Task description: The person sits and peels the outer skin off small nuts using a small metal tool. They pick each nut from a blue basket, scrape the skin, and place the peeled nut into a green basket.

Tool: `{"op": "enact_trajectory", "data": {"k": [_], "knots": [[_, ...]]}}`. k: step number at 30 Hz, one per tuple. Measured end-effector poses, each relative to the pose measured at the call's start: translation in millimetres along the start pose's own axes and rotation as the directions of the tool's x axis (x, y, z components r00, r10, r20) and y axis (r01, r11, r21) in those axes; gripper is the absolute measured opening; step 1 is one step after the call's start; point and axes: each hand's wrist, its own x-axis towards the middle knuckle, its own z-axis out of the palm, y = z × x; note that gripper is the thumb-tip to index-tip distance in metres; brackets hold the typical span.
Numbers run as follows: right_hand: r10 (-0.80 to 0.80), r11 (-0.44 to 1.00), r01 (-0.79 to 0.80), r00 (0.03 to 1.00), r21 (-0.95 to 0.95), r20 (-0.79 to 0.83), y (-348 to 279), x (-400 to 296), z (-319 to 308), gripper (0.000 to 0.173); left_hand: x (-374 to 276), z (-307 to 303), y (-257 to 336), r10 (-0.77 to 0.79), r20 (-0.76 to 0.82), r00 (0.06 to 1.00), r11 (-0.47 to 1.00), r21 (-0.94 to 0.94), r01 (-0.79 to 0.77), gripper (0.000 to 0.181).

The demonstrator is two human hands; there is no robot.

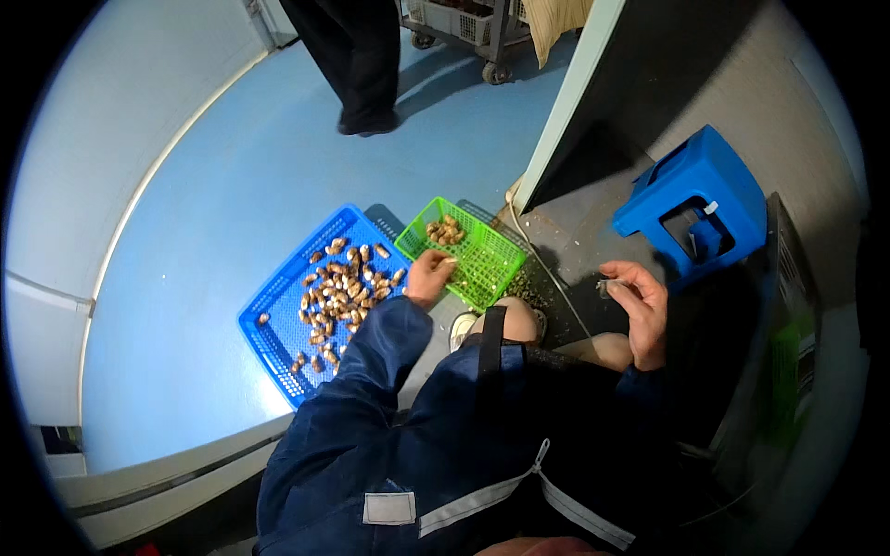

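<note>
My left hand is over the near left side of a green plastic basket, its fingertips pinching a small pale piece, mostly hidden. A small heap of light brown mushrooms lies at the basket's far end, and small scraps are scattered over its mesh bottom. To the left stands a shallow blue plastic crate with many stubby brown-and-white mushrooms spread in it. Off to the right, above my knee, my right hand holds a small thin blade-like object between thumb and fingers.
A blue plastic stool is at the right. Scraps litter the floor beside the basket, and a cable runs past it. A door edge rises behind. Farther off are a person's dark trousers and a wheeled cart.
</note>
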Motion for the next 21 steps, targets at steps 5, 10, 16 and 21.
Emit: {"op": "enact_trajectory", "data": {"k": [5, 10, 16, 21], "knots": [[0.046, 0.998, -0.047, 0.999, -0.05, -0.01, 6.4, 6.2, 1.0, 0.005, -13.2, -93.2, -106.4, -0.194, -0.266, 0.944, 0.765, 0.561, 0.315, 0.034], [0.076, 0.992, -0.076, 0.997, -0.1, -0.003, 8.7, 14.4, 9.9, 0.006, -47.2, -153.8, -205.7, -0.251, -0.582, 0.774, 0.615, 0.521, 0.592, 0.036], [0.148, 0.982, -0.145, 0.989, -0.121, 0.022, 29.3, 20.5, 10.4, 0.005, -67.8, -168.8, -240.2, -0.251, -0.55, 0.797, 0.646, 0.518, 0.561, 0.034], [0.159, 0.983, -0.154, 0.986, -0.104, 0.045, 32.9, 28.1, 17.4, 0.003, -56.2, -182.2, -240.3, -0.384, -0.427, 0.819, 0.677, 0.472, 0.564, 0.034]]}}
